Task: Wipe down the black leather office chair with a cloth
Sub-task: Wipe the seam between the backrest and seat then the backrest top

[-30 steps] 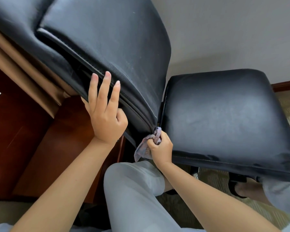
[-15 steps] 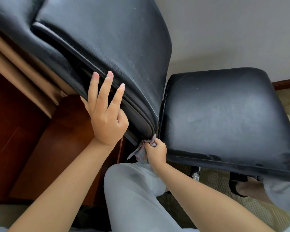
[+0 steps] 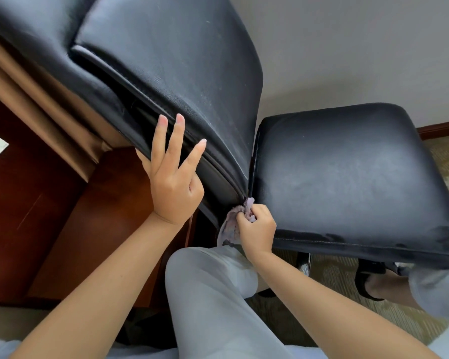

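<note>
You're wiping the crease where the back meets the seat

Your right hand (image 3: 257,228) pinches the bunched cloth (image 3: 231,226) with curled fingers, pushing it into the gap at the near corner of the chair (image 3: 347,177); your left hand (image 3: 175,182) braces the backrest edge, three fingers straight, the rest hidden. The seat looks hazy with grey dust and the backrest flecked, so I'd judge most of the wiping is left. The leather is black, padded, stitched along the front
</note>
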A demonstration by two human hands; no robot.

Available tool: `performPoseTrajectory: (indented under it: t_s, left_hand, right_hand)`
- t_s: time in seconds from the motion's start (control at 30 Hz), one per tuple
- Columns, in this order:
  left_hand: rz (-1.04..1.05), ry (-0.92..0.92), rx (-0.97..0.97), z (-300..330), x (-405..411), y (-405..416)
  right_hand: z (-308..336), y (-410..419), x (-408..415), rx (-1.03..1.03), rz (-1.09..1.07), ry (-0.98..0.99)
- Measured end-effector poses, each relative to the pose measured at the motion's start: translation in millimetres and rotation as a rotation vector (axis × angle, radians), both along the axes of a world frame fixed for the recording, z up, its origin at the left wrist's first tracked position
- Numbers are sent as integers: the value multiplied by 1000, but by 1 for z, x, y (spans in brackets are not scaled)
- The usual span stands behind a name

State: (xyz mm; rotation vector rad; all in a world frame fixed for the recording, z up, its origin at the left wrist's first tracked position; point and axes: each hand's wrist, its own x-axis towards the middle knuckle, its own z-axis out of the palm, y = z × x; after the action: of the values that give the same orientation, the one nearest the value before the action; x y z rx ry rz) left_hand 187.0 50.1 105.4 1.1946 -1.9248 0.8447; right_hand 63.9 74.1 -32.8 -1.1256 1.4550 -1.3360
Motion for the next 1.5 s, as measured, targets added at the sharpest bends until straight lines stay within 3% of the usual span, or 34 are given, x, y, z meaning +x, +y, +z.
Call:
performPoseTrajectory:
  t_s: [0.17, 0.37, 0.57, 0.67, 0.8, 0.97, 1.03, 1.17, 1.27, 1.5]
  left_hand:
    - [54, 26, -4, -1, -8, 6]
    - [118, 62, 29, 1, -17, 18]
    - [128, -12, 25, 2, -19, 24]
    - [111, -42, 3, 1, -22, 26]
    - [105, -54, -36, -2, -27, 32]
    - [138, -73, -52, -3, -34, 35]
    - [148, -64, -46, -3, -38, 37]
    - [84, -87, -18, -1, -31, 42]
    - [28, -126, 12, 4, -19, 47]
    - [25, -179, -84, 2, -17, 43]
  right_hand:
    - [5, -1, -23, -128, 91, 69]
    - [13, 7, -17, 104, 95, -44]
    - [8, 10, -11, 236, 139, 1]
    - [-2, 11, -7, 439, 221, -65]
    - [-7, 18, -2, 515, 204, -117]
    - [9, 23, 5, 565, 177, 71]
    - [23, 30, 10, 439, 196, 178]
    - [48, 39, 15, -59, 78, 62]
    - [36, 41, 10, -262, 189, 130]
    - [-17, 46, -1, -270, 374, 318]
